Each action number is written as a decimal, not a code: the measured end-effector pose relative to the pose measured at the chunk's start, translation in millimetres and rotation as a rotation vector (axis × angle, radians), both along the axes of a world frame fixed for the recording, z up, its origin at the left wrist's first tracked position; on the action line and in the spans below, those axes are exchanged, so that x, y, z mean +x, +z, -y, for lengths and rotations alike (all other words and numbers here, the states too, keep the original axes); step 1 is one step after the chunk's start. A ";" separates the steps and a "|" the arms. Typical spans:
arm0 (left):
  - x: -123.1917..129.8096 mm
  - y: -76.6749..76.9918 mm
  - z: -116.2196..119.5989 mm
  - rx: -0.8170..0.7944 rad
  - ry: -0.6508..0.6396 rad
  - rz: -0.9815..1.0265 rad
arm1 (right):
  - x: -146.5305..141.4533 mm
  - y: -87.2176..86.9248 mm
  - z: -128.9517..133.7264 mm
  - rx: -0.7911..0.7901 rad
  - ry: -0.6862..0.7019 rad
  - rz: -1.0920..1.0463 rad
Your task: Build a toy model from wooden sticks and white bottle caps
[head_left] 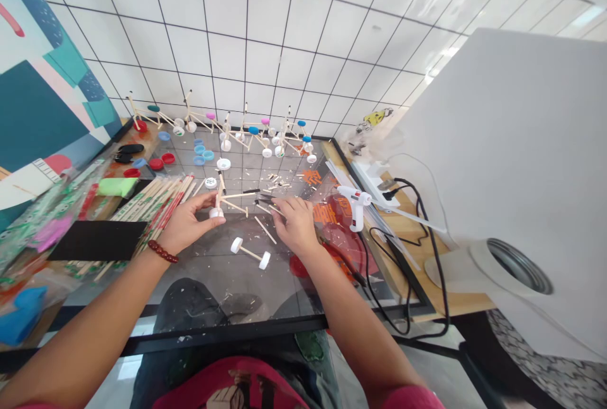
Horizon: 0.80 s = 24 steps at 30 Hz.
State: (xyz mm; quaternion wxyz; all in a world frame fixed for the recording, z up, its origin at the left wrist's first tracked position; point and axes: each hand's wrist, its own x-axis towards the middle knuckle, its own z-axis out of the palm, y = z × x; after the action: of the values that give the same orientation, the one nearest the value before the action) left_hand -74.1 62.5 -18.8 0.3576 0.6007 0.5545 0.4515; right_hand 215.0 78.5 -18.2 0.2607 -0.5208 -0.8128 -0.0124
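My left hand is shut on a small wooden-stick frame, pinching a white bottle-cap wheel at its end. My right hand sits just right of that frame, its fingers closed around a small black cutting tool, possibly scissors. Below both hands, a loose stick axle with white cap wheels lies on the glass tabletop. Small wooden offcuts are scattered around it. A white hot glue gun lies to the right of my right hand.
Finished stick models with coloured caps stand along the tiled wall. Loose blue and red bottle caps lie near them. A bundle of wooden sticks is at left, and black cables trail across a wooden board at right.
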 end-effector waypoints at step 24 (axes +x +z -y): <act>28.6 19.2 9.9 0.034 0.026 0.338 | -38.5 6.7 14.6 -0.521 0.012 -1.387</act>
State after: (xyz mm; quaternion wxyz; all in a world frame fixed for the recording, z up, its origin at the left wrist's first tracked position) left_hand -45.5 52.6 0.3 0.4297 0.5152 0.4864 0.5598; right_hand 176.5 63.9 -11.5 0.5824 -0.4496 -0.4410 0.5141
